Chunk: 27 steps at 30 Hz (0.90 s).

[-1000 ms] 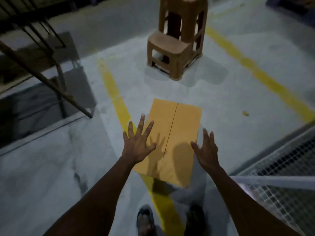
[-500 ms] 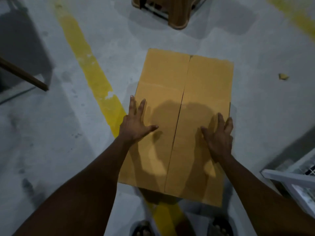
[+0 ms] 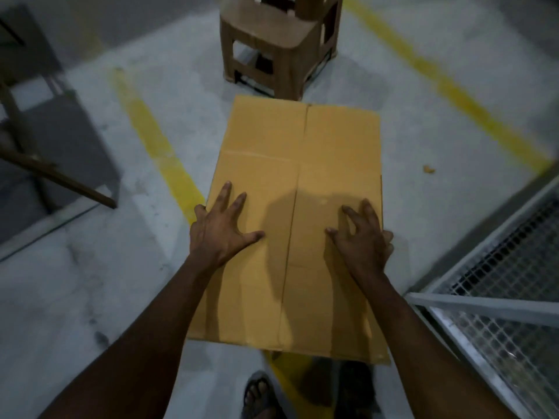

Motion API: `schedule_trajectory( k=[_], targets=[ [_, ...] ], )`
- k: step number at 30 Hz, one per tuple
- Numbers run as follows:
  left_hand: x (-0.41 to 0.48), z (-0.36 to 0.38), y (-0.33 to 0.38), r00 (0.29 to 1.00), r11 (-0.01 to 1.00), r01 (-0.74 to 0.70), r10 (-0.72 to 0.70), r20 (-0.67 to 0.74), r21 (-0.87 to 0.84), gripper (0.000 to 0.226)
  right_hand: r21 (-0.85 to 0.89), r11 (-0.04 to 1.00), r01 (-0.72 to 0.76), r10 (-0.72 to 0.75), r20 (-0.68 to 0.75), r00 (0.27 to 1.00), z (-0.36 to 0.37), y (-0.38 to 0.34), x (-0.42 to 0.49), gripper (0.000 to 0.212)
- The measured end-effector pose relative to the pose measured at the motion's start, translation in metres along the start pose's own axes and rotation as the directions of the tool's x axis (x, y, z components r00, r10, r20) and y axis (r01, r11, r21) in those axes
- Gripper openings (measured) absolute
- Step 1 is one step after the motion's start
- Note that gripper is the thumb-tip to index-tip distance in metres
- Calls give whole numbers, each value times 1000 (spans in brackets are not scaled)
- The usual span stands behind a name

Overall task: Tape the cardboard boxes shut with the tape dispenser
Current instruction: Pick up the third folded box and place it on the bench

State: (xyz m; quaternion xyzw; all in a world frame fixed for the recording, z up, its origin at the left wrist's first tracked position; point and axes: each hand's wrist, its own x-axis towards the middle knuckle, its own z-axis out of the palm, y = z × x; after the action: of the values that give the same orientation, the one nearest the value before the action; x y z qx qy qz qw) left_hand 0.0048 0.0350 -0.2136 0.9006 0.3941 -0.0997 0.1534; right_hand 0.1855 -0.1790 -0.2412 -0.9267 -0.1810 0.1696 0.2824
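Head view: the flat tan cardboard box (image 3: 298, 225) lies on the grey floor (image 3: 90, 297), long axis and centre seam running 12 to 6 o'clock. Left hand (image 3: 220, 234) and right hand (image 3: 361, 243) press it with spread, empty grips, either side of the seam (no dispenser visible).

The brown plastic stool (image 3: 279, 46) is cut off by the top edge; the metal mesh grating (image 3: 508, 297) runs off the right edge. The right hand (image 3: 361, 237) has outer fingers curled over the flattened cardboard box (image 3: 302, 152), their tips hidden
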Motion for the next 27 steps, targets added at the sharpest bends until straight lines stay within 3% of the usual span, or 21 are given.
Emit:
schedule_trajectory(
  k=[7, 14, 20, 27],
  targets=[
    [-92, -271, 72, 986, 999, -48, 49, -160, 9, 97, -129, 991, 36, -51, -114, 992, -247, -168, -64, 58],
    [-197, -470, 196, 919, 983, -182, 178, -351, 22, 91, -82, 996, 44, -69, -331, 941, -481, -231, -128, 60],
    [-280, -536, 321, 883, 963, -266, 257, -393, 33, 93, -40, 997, 59, -71, -431, 900, -642, -194, -177, 60],
    [-365, -514, 465, 864, 926, -378, 350, -361, -6, 88, -42, 999, 4, -21, -428, 904, -773, -76, -216, 61]
  ],
)
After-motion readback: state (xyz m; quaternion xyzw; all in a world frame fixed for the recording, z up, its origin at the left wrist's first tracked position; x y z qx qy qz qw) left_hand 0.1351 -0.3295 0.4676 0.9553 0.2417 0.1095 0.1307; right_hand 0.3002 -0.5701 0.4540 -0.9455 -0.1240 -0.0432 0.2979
